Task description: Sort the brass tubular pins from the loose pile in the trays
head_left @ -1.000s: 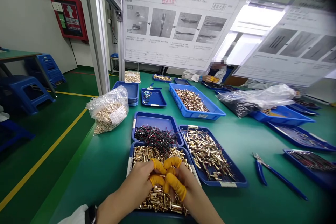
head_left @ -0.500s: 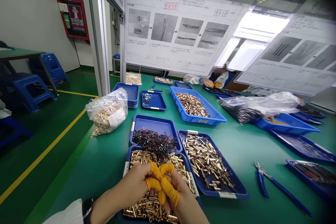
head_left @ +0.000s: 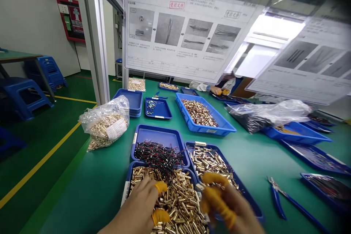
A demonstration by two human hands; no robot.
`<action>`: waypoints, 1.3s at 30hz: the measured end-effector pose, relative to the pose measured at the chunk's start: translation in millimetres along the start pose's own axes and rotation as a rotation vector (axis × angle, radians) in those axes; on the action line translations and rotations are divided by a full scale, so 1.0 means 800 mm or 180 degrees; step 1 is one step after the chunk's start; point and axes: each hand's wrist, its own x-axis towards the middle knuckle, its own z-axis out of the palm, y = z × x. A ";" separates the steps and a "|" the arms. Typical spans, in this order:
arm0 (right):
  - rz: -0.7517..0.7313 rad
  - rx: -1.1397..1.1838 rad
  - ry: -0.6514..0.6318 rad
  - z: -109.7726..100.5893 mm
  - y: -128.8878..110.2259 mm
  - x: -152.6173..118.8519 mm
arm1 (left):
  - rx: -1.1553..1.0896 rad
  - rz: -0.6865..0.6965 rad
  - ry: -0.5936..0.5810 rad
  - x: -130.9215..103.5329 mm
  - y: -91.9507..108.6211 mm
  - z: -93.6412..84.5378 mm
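My left hand point(head_left: 139, 204), with yellow finger cots on thumb and index, is held over a blue tray point(head_left: 126, 182) full of brass-coloured tubes point(head_left: 178, 204). Its thumb and index are apart, with nothing visible between them. Motion blurs my right hand point(head_left: 227, 204), which also wears yellow cots. It hovers over the right edge of that tray and the near part of the right-hand tray point(head_left: 251, 199), which holds brass pieces point(head_left: 211, 161). Whether it grips anything is not visible. Black and red wires point(head_left: 159, 153) lie in the tray behind, some hanging over the tubes.
Blue-handled pliers point(head_left: 276, 197) lie at right. A bag of brass parts point(head_left: 106, 128) stands at left near stacked trays point(head_left: 128, 98). Farther back is a deep blue bin point(head_left: 214, 130). Instruction sheets point(head_left: 178, 55) hang above. Across the table, a person's hand point(head_left: 215, 90) is at work.
My hands, together over the tube tray before, have separated. The right has moved right towards the neighbouring tray; the left has shifted slightly left and lower with its fingers apart.
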 end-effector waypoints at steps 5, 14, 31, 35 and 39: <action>-0.0204 -0.2660 0.0990 -0.074 -0.008 0.051 | 0.0930 0.0424 -0.0336 0.002 -0.004 0.006; -0.0293 -0.2912 -0.0242 0.024 -0.018 0.143 | 0.0931 0.0431 -0.0532 -0.004 0.006 -0.004; -0.0732 0.0400 0.0144 0.074 -0.014 -0.006 | -0.1259 -0.0103 0.0641 -0.011 0.011 0.001; -0.0624 0.0369 0.0121 0.102 0.008 -0.019 | -0.1436 -0.0039 0.1003 -0.013 0.010 0.000; -0.0770 -0.0019 0.0142 0.102 0.013 -0.015 | -0.1130 -0.0011 0.1052 -0.014 0.011 -0.002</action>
